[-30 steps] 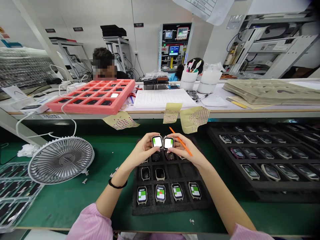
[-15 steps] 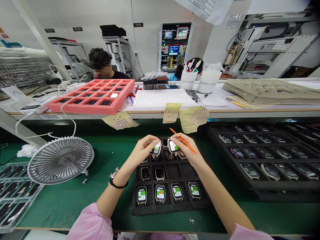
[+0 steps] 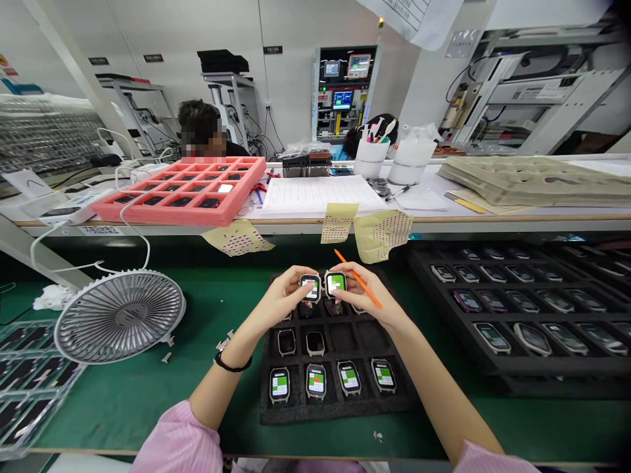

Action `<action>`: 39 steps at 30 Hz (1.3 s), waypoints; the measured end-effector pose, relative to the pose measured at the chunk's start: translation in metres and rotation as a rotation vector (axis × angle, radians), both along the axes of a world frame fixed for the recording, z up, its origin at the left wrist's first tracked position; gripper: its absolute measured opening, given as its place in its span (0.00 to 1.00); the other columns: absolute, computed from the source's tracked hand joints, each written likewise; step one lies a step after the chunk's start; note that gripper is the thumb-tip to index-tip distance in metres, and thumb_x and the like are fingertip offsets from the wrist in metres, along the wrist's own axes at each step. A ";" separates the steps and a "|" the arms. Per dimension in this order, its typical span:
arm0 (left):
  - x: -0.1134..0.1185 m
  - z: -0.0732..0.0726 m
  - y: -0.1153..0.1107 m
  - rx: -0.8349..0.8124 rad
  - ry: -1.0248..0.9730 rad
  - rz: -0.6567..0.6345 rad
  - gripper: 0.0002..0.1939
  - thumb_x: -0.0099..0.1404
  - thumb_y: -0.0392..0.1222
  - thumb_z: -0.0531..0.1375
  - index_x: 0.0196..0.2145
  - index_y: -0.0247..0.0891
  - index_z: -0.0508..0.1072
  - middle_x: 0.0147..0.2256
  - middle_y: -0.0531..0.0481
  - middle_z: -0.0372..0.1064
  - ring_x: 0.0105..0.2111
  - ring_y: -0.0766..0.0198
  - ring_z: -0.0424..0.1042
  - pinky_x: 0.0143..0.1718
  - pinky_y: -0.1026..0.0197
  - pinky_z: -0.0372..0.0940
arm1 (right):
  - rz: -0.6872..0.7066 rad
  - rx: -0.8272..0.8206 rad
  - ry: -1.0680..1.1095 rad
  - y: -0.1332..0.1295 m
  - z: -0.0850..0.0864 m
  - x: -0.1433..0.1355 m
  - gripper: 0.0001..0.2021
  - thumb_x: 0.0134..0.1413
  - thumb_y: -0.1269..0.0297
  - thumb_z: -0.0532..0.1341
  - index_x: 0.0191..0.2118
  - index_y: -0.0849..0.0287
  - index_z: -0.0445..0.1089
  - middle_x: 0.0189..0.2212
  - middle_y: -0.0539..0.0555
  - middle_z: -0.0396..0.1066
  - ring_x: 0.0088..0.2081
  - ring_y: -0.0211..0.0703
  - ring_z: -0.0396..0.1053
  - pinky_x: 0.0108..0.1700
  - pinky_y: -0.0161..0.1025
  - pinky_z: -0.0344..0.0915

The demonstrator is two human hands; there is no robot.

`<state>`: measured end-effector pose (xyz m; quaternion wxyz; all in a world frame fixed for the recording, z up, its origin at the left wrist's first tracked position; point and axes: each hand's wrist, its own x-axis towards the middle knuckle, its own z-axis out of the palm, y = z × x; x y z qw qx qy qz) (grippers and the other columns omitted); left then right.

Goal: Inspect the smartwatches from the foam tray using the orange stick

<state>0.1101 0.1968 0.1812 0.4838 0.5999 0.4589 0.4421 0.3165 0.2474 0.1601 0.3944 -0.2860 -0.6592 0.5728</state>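
Observation:
My left hand (image 3: 286, 295) is closed on a smartwatch case (image 3: 310, 288) with a lit screen, its thumb on the glass. Close beside it, a second lit smartwatch case (image 3: 336, 281) is gripped by my right hand (image 3: 367, 289), thumb at the screen's lower part. An orange pen-like stick (image 3: 357, 278) is also tucked in the right hand, slanting across the fingers. Both hands are above the far part of a black foam tray (image 3: 340, 410). In its nearest row lie several watches with green-and-white screens (image 3: 350, 377); two dark-screened watches (image 3: 315, 343) sit behind them.
At right stands a larger black tray (image 3: 458, 328) of watches. A grey fan (image 3: 123, 315) and clear trays (image 3: 29, 381) are on the left. The shelf ahead carries a pink foam tray (image 3: 231, 210) and paper sheets (image 3: 320, 194). Two people sit beyond it.
Both watches have come closer together and turned more upright, their screens facing me. The orange stick has shifted slightly left with my right hand.

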 end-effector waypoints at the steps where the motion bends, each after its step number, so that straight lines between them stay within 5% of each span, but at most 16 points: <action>1: 0.000 0.000 0.000 0.003 0.018 0.010 0.17 0.64 0.50 0.59 0.45 0.36 0.69 0.40 0.47 0.71 0.28 0.69 0.67 0.26 0.67 0.61 | 0.005 0.005 -0.014 0.000 0.000 0.001 0.18 0.47 0.63 0.70 0.45 0.54 0.69 0.40 0.53 0.71 0.35 0.40 0.71 0.35 0.38 0.73; 7: 0.000 0.002 0.000 0.012 0.036 0.026 0.17 0.66 0.51 0.56 0.46 0.36 0.69 0.37 0.49 0.71 0.24 0.71 0.64 0.22 0.67 0.56 | 0.009 -0.006 0.002 -0.001 0.000 0.000 0.16 0.50 0.60 0.68 0.45 0.54 0.69 0.41 0.53 0.71 0.32 0.38 0.70 0.32 0.37 0.72; 17: 0.000 -0.001 0.001 0.015 -0.014 -0.013 0.18 0.63 0.49 0.60 0.47 0.37 0.67 0.45 0.46 0.70 0.28 0.70 0.66 0.23 0.68 0.57 | -0.037 -0.029 0.006 -0.004 0.004 -0.002 0.13 0.55 0.57 0.64 0.44 0.55 0.70 0.33 0.50 0.69 0.21 0.30 0.61 0.19 0.31 0.57; 23: 0.000 0.003 0.001 -0.006 0.041 0.019 0.16 0.67 0.51 0.54 0.43 0.36 0.71 0.31 0.51 0.71 0.23 0.69 0.68 0.21 0.66 0.54 | -0.164 -0.050 0.012 -0.006 0.007 -0.007 0.13 0.51 0.53 0.66 0.35 0.57 0.70 0.23 0.45 0.59 0.20 0.31 0.56 0.18 0.30 0.52; 27: 0.001 0.003 0.001 -0.019 0.040 0.012 0.15 0.67 0.50 0.54 0.43 0.36 0.72 0.28 0.51 0.71 0.22 0.68 0.69 0.21 0.66 0.54 | -0.222 -0.023 -0.011 -0.006 0.008 -0.008 0.13 0.48 0.54 0.68 0.32 0.57 0.70 0.21 0.44 0.55 0.21 0.32 0.54 0.19 0.31 0.55; 39: -0.002 -0.005 0.002 0.005 -0.021 -0.041 0.21 0.62 0.41 0.61 0.52 0.39 0.64 0.49 0.44 0.69 0.37 0.65 0.73 0.29 0.67 0.63 | -0.036 -0.023 -0.003 0.002 0.000 0.001 0.18 0.44 0.62 0.71 0.42 0.54 0.68 0.38 0.51 0.72 0.35 0.40 0.71 0.36 0.37 0.70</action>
